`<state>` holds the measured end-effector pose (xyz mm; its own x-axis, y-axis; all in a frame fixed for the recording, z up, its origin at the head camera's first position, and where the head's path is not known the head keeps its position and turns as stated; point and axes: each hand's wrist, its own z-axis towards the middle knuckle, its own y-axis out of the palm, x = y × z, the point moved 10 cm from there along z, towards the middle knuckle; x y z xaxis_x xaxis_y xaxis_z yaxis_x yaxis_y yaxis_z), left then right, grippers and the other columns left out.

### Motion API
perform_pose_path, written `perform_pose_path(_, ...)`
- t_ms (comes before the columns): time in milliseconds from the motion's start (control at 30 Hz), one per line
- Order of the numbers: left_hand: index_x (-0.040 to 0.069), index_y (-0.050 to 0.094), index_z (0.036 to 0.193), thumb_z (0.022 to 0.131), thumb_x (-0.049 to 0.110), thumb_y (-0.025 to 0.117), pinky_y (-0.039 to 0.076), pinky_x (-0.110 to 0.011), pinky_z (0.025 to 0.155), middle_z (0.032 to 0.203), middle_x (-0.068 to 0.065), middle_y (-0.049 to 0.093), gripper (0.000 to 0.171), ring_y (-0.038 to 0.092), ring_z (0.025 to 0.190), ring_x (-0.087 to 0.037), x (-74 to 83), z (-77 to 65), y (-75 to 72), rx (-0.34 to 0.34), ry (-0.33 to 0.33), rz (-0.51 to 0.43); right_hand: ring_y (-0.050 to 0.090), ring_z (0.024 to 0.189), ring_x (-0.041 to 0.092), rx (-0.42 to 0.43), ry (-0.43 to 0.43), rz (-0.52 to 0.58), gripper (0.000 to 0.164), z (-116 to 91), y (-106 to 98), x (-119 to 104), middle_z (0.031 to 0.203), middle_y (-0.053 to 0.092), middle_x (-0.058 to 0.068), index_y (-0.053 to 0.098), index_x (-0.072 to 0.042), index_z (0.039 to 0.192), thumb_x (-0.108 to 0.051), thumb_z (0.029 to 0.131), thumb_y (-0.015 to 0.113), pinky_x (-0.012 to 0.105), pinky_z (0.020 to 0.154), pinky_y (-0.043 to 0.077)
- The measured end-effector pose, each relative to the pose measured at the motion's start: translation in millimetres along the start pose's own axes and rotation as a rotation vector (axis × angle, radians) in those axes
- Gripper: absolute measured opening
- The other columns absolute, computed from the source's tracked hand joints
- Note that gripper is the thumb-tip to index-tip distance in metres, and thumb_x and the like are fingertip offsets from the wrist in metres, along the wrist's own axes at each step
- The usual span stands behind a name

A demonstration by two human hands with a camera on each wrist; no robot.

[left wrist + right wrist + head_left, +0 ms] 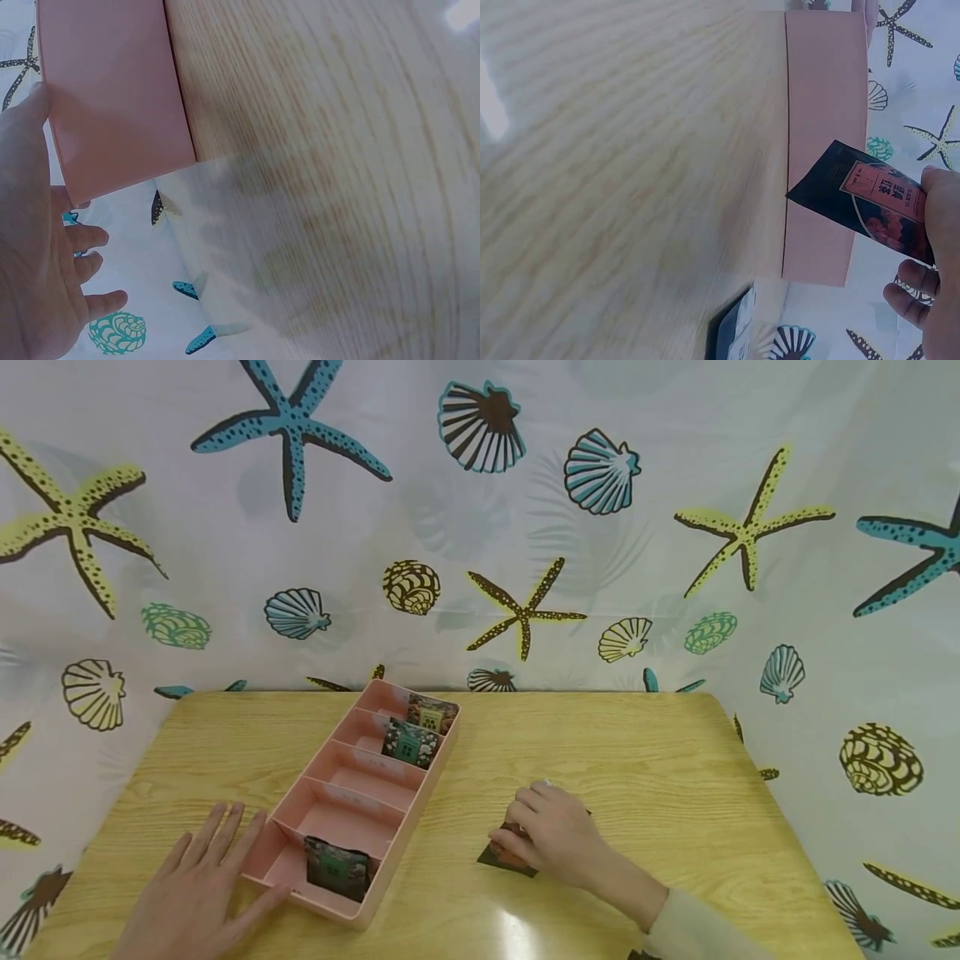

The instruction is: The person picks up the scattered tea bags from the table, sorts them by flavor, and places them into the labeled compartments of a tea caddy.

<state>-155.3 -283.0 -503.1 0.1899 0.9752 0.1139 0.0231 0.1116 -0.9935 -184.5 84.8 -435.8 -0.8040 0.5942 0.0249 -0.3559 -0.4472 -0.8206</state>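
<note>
My right hand pinches a small dark sachet with a red label above the table, right of a long pink divided tray. In the right wrist view another dark packet lies on the table near that hand. My left hand is spread with straight fingers at the tray's near left corner, its thumb touching the rim. A dark green sachet stands in the nearest compartment. A teal-labelled sachet and a yellow-labelled sachet sit in the two farthest compartments.
The pale wooden table extends right of the tray. Behind it and along both sides hangs a white curtain printed with starfish and shells. Small white labels show on the tray's dividers.
</note>
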Motion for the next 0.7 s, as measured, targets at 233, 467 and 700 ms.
perform_pose_path(233, 0.005, 0.034, 0.165, 0.095, 0.074, 0.057, 0.027, -0.074, 0.123, 0.166, -0.032, 0.035, 0.101, 0.025, 0.160, -0.049, -0.5, -1.1, 0.6, 0.004, 0.006, -0.009, 0.046, 0.066, 0.008, 0.001, -0.023, -0.012, 0.032, 18.0, 6.4, -13.3, 0.075, 0.058, -0.008, 0.061, -0.021, 0.078, -0.043, 0.093, 0.081, 0.021, 0.060, 0.042)
perform_pose_path(467, 0.005, 0.034, 0.165, 0.095, 0.076, 0.057, 0.029, -0.074, 0.121, 0.166, -0.032, 0.035, 0.102, 0.027, 0.158, -0.050, -0.6, 0.5, 0.8, -0.009, 0.003, -0.003, 0.044, 0.065, 0.007, 0.004, -0.038, 0.005, 0.033, 34.9, 13.8, -22.1, 0.074, 0.057, -0.009, 0.061, -0.021, 0.078, -0.043, 0.094, 0.079, 0.020, 0.058, 0.037)
perform_pose_path(700, 0.005, 0.034, 0.165, 0.095, 0.077, 0.055, 0.029, -0.073, 0.121, 0.166, -0.033, 0.035, 0.103, 0.028, 0.157, -0.051, -1.5, 0.4, 4.4, -0.024, -0.008, 0.000, 0.042, 0.065, 0.007, 0.067, -0.044, 0.021, 0.030, 50.0, 12.9, -27.2, 0.075, 0.058, -0.008, 0.061, -0.021, 0.079, -0.040, 0.094, 0.079, 0.018, 0.058, 0.036)
